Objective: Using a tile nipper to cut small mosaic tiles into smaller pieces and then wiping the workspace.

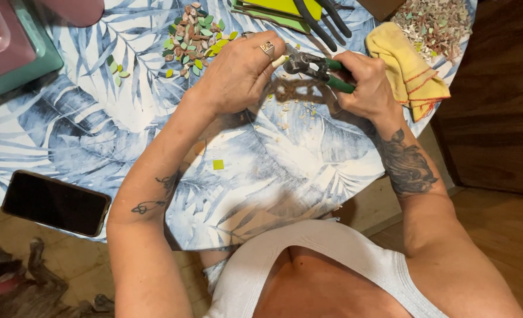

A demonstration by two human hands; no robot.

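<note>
**Small tile piece held between hand and nippers**

Over a round table (155,112) with a blue leaf-pattern cloth, we work close to its far side. Our left hand (238,73) pinches a small pale tile piece (279,60) at the fingertips, and this piece lies just to the right of the hand, touching the head of the green-handled nippers (314,68). Our right hand (364,82) is clenched around the nipper handles. The long axis of the tool runs from right to left, slightly upward, with its head pointing at the piece. The left hand is the nearer one to the piece. A heap of cut tile pieces (193,35) lies behind the left hand, a yellow cloth (405,65) beside the right, and a dark phone (55,202) near us.
</note>
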